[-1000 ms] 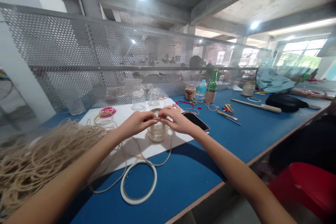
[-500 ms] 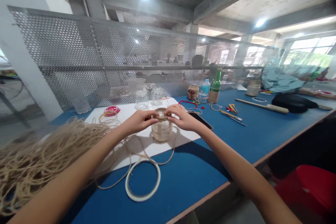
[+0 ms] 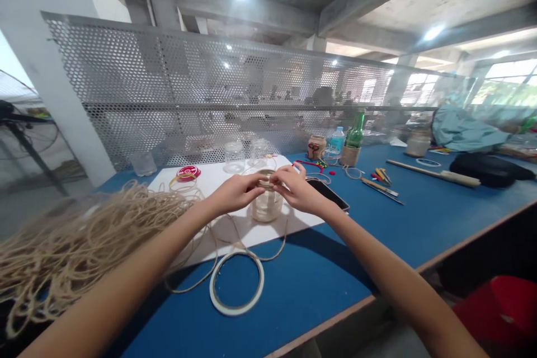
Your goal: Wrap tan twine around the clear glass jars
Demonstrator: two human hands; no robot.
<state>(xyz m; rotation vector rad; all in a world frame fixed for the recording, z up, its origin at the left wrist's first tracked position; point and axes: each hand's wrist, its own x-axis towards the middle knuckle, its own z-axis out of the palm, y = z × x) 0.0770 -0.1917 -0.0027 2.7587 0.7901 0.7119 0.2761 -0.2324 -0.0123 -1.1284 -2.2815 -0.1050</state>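
Observation:
Both hands are at the neck of a glass jar (image 3: 267, 207) standing on a white board (image 3: 293, 225). My left hand (image 3: 235, 193) and my right hand (image 3: 297, 190) pinch the rim from either side, their fingertips nearly meeting over a band of jute twine. The hands hide most of the rim. A loose strand runs from the jar down across the board to a large tangled bundle of jute twine (image 3: 71, 240) at the left, beneath my left forearm. A white tape ring (image 3: 237, 283) lies on the blue table (image 3: 323, 263) below the board.
Two empty glass jars (image 3: 234, 157) stand behind the board, near a red tape roll (image 3: 188, 172). A smartphone (image 3: 328, 194) lies to the right. Farther right are a green glass bottle (image 3: 356, 130), small tools and a black pouch (image 3: 489, 170). A perforated metal screen (image 3: 210, 89) backs the table.
The whole scene has drifted right and slightly up in view as my head turned. Both hands stay pinched at the jar's rim, and the jar has not visibly moved on the board.

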